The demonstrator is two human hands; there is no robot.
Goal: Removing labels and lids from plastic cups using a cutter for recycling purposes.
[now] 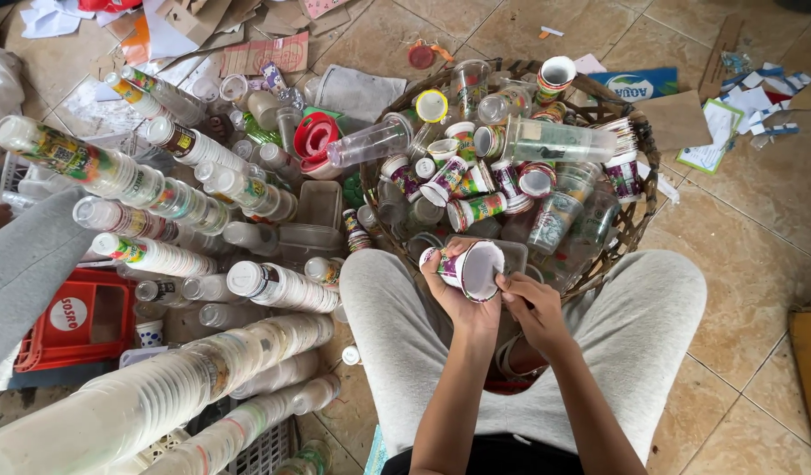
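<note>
My left hand (458,303) grips a small plastic cup (469,266) with a printed purple label, its mouth tilted toward me and covered by a white foil lid. My right hand (533,303) pinches the edge of that lid at the cup's lower right rim. Both hands are above my lap, between my grey-trousered knees. Just beyond them stands a round wicker basket (639,207) filled with several loose cups of the same kind, some clear, some labelled.
Long nested stacks of plastic cups (150,202) lie to the left. A red crate (80,321) sits at lower left by another person's grey sleeve (23,264). Cardboard and paper scraps (265,53) litter the tiled floor at the back.
</note>
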